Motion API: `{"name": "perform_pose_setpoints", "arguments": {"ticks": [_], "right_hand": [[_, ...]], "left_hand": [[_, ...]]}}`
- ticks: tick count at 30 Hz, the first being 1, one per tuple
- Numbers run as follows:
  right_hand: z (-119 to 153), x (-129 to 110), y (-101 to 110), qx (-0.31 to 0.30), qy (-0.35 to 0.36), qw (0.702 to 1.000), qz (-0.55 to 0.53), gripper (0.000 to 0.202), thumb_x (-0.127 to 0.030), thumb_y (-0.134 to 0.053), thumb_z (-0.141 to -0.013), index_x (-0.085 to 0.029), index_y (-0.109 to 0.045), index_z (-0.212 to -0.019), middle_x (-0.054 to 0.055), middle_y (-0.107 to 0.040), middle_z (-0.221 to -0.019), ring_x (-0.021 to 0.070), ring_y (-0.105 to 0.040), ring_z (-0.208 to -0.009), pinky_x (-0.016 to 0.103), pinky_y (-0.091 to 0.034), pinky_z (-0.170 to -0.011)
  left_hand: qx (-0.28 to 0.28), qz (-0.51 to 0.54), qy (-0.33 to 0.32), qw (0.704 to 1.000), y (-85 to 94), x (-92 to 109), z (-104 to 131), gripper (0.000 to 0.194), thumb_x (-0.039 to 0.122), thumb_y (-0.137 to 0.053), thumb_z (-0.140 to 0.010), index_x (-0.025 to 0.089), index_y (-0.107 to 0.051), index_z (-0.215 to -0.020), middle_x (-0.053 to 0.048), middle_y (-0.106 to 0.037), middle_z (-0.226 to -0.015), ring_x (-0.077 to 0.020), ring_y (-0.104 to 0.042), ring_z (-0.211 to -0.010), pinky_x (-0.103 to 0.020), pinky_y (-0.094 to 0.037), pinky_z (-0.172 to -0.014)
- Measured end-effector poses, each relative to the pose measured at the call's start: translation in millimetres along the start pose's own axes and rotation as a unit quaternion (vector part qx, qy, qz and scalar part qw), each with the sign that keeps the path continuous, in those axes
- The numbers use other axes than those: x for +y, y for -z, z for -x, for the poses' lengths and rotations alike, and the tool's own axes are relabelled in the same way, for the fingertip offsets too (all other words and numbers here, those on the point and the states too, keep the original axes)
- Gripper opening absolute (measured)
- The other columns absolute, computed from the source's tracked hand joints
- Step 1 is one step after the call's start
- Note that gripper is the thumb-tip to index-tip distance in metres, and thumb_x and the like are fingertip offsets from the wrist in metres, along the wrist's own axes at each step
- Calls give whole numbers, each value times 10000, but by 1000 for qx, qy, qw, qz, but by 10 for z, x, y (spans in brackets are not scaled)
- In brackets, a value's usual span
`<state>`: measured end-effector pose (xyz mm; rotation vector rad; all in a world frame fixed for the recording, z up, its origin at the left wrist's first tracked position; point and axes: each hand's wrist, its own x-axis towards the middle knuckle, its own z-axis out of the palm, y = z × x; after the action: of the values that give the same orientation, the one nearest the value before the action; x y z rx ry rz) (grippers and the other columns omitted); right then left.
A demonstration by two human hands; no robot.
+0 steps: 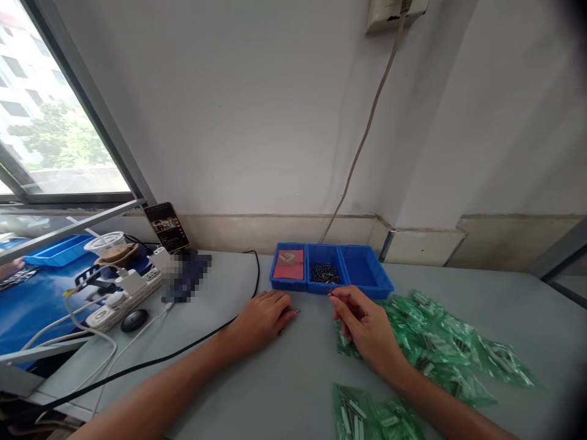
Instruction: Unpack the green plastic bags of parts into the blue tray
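My left hand (266, 315) rests on the grey table, fingers curled and closed. Small metal pieces (298, 311) poke out by its thumb; their kind and the rest of them are hidden. My right hand (362, 318) is raised just in front of the blue divided tray (288, 285), thumb and index finger pinching a small dark screw-like piece (329, 291). The tray's middle compartment holds a pile of small dark metal screws (323, 273). In its left compartment lies a pink card or packet (288, 264). Green plastic bags (431, 333) of metal parts lie beside and under my right forearm.
More green bags (362, 415) lie at the front edge. A black cable (183, 351) crosses the table beneath my left forearm. Leftward are a power strip (123, 302), mouse (134, 320), phone (166, 226) on a stand and lidded cup (107, 243). A wall stands behind.
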<state>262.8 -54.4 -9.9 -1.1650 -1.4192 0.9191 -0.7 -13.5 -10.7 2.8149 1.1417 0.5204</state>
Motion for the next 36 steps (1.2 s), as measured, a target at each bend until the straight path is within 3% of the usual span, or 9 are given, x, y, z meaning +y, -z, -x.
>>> {"name": "perform_pose_setpoints", "arguments": {"ticks": [7, 13, 19, 24, 26, 29, 30, 32, 36], "right_hand": [[46, -65, 1, -22, -4, 999, -29, 333, -561, -625, -1026, -237, -690, -1066, -22, -646, -770, 98, -545, -473, 223, -426, -423], [0, -118, -35, -7, -72, 990, -124, 376, -610, -637, -994, -235, -610, -976, -51, -621, -696, 89, -521, -419, 177, -373, -331], [-86, -82, -13, 23, -114, 981, -154, 394, -610, -690, -935, -224, -612, -952, -67, -594, -615, 88, -469, -376, 175, -361, -297], [-71, -91, -12, 1, -113, 985, -133, 479, -618, -654, -973, -247, -613, -1274, -26, -690, -770, 118, -525, -405, 221, -419, -308], [-28, -87, -21, -21, -77, 994, -72, 434, -577, -601, -1026, -271, -601, -1334, -14, -692, -824, 130, -552, -445, 237, -440, -342], [59, -87, -36, -93, 82, 987, 101, 252, -423, -543, -1091, -252, -710, -1171, 30, -697, -883, 187, -661, -693, 310, -569, -589], [88, -97, -40, -127, 152, 967, 161, 237, -362, -535, -1098, -243, -738, -1124, 55, -710, -942, 218, -680, -836, 355, -590, -730], [136, -138, -50, -209, 244, 914, 250, 261, -279, -515, -1107, -248, -745, -1226, 87, -706, -1080, 258, -647, -1024, 423, -562, -911], [177, -239, -79, -290, 263, 846, 362, 374, -247, -534, -1108, -281, -634, -1467, 100, -662, -1255, 278, -599, -1133, 459, -534, -998]], "left_hand": [[2, -5, -10, 1000, -4, -15, 6, 249, 360, -470, -1150, 201, -565, -983, -21, -685, -961, -209, -642, -860, -335, -459, -800], [24, -122, -30, 992, -110, -46, 9, 334, 371, -422, -1157, 186, -575, -924, -48, -664, -882, -232, -647, -782, -353, -449, -726], [19, -182, -29, 983, -150, -28, 22, 340, 373, -407, -1159, 187, -580, -933, -44, -655, -832, -218, -664, -680, -319, -410, -601], [6, -194, -10, 981, -134, 11, 41, 360, 385, -388, -1163, 183, -588, -942, -51, -677, -829, -205, -668, -612, -292, -295, -508], [-11, -192, 10, 981, -125, 32, 41, 363, 399, -393, -1162, 182, -598, -956, -56, -692, -838, -198, -667, -595, -281, -262, -499], [-34, -184, 59, 980, -103, 59, 29, 339, 405, -435, -1153, 184, -618, -972, -72, -720, -876, -202, -687, -621, -268, -272, -510], [-40, -181, 77, 980, -92, 62, 22, 326, 401, -450, -1149, 186, -624, -977, -78, -727, -891, -211, -701, -645, -267, -287, -519], [-50, -175, 108, 977, -63, 52, 10, 302, 393, -466, -1144, 188, -636, -1001, -86, -739, -922, -230, -727, -694, -269, -318, -535], [-60, -190, 159, 967, -8, -27, -6, 301, 405, -463, -1141, 183, -651, -1062, -89, -740, -945, -246, -750, -720, -281, -360, -547]]}}
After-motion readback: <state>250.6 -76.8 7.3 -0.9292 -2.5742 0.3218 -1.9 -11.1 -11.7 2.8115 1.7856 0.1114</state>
